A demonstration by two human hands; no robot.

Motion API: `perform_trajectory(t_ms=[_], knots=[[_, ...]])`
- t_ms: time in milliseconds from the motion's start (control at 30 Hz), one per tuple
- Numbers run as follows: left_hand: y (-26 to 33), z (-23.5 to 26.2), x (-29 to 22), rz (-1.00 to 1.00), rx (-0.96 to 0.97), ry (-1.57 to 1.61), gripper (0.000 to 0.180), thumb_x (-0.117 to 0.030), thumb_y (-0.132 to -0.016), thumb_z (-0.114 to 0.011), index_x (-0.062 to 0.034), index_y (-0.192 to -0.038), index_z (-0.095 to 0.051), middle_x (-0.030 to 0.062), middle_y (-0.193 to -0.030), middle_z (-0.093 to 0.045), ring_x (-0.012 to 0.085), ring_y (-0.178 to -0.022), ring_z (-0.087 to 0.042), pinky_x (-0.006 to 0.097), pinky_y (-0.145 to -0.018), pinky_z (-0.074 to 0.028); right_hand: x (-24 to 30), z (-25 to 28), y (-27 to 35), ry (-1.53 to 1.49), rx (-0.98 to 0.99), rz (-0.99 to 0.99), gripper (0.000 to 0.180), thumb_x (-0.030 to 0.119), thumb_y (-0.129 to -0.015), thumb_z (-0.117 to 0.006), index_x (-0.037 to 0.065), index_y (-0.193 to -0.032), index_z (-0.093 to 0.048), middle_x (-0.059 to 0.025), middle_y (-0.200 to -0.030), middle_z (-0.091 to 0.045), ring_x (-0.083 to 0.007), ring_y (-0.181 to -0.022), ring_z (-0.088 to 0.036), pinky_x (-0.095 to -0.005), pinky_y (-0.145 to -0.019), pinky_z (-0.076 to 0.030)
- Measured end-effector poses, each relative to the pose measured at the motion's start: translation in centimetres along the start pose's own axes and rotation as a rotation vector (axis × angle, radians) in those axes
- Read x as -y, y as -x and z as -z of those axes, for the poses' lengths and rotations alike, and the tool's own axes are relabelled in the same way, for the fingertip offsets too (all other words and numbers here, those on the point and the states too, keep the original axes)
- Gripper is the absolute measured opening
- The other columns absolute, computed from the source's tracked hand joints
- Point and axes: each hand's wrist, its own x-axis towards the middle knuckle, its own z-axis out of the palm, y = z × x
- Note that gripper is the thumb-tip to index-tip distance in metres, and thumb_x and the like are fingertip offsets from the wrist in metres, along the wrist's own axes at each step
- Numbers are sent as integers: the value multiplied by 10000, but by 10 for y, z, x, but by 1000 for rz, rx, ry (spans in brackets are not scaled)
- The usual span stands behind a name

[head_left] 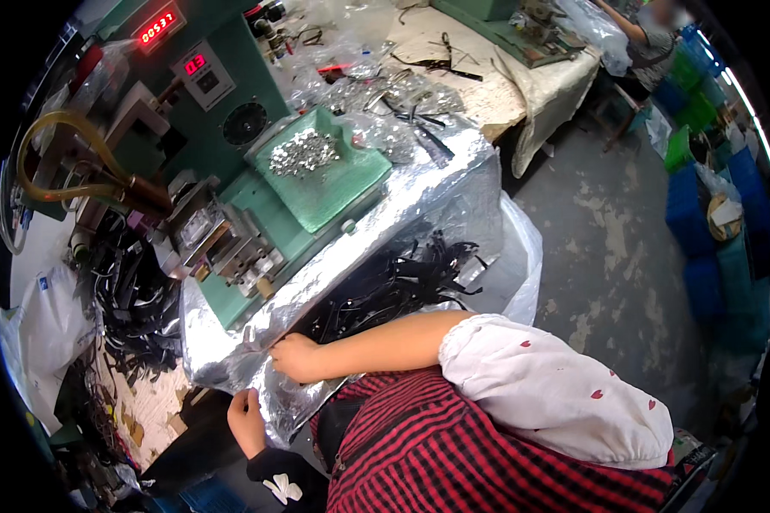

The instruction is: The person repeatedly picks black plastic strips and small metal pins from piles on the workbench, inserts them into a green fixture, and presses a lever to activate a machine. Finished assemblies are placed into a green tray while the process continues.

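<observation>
A crinkled silver foil sheet covers the front of the workbench and hangs over its near edge. My right hand is closed at this edge, gripping a fold of the foil; its fingertips are partly hidden. Lower and to the left, my left hand has its thumb and fingers drawn together at the foil's hanging border. Just beyond my right forearm lies a heap of black eyeglass temple-like strips in a foil-lined hollow. Ahead stands a green bench machine with red digital displays and a metal fixture.
A green tray holds small shiny metal parts. More black strips are piled left of the machine, beside a white plastic bag. A cluttered table stands beyond. Blue crates line the right; another person sits far right.
</observation>
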Motion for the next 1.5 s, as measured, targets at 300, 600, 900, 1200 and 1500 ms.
perform_trajectory(t_ms=[300,600,900,1200,1500], knots=[[-2,-8,0,-47,18,-48,259,-199,-954,-695,52,-1015,-708,125,-854,-719,183,-796,-671,318,-742,-513,-23,127,113,137,-198,-251,176,291,-810,-685,116,-797,-695,-70,-944,-593,-255,-840,-618,-436,-678,-477],[-5,-51,-57,-319,205,-363,454,-323,-867,-767,61,-1095,-690,231,-985,-726,359,-909,-699,431,-825,-534,-159,163,280,18,-740,-773,141,223,-847,-683,106,-816,-756,-110,-779,-694,-328,-788,-685,-444,-715,-545],[-18,-176,-123,-627,333,-186,381,-298,-891,-687,23,-1096,-678,278,-919,-695,474,-879,-665,544,-794,-522,-84,158,207,-54,-337,-573,322,195,-800,-730,87,-1103,-724,-130,-1148,-683,-353,-1122,-619,-471,-936,-524],[5,-44,-158,-511,48,-145,228,-124,-900,-712,11,-1083,-727,174,-936,-733,314,-819,-702,378,-752,-544,-110,104,201,98,-67,-481,193,249,-834,-664,155,-985,-739,-64,-1027,-690,-262,-984,-664,-445,-773,-537],[24,-6,-124,-236,-116,-120,192,-73,-924,-669,82,-1036,-693,157,-874,-700,197,-752,-647,326,-710,-509,-141,315,245,-258,-524,-733,344,210,-866,-686,109,-1193,-713,-140,-1167,-714,-365,-1146,-646,-458,-985,-509]])
